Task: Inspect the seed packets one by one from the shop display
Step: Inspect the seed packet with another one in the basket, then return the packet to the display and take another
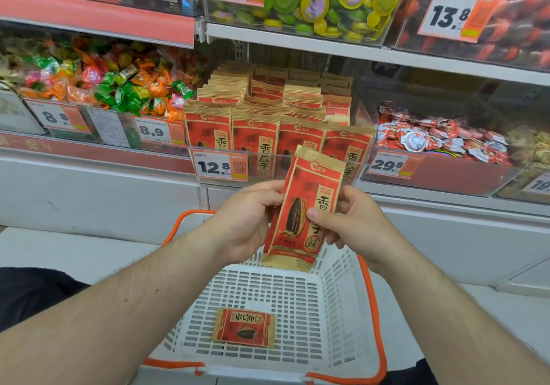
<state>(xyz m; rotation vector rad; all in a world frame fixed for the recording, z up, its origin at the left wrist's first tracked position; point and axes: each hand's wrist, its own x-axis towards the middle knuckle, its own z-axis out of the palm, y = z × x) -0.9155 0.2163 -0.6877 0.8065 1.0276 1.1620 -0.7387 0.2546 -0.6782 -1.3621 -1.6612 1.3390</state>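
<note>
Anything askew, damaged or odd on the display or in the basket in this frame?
Nothing looks damaged or spilled. Both hands, left and right, hold one red-and-tan seed packet tilted over the white plastic basket with orange trim. A second matching packet lies flat in it. The clear display bin's packets stand upright in rows.

A white basket (333, 289) with orange handles sits low in front of the shelves. Wrapped candies (98, 86) fill the left bin, green and yellow jelly cups (312, 0) the upper one, red-and-white cups (440, 137) the right. Price tags (221, 167) front each bin.
</note>
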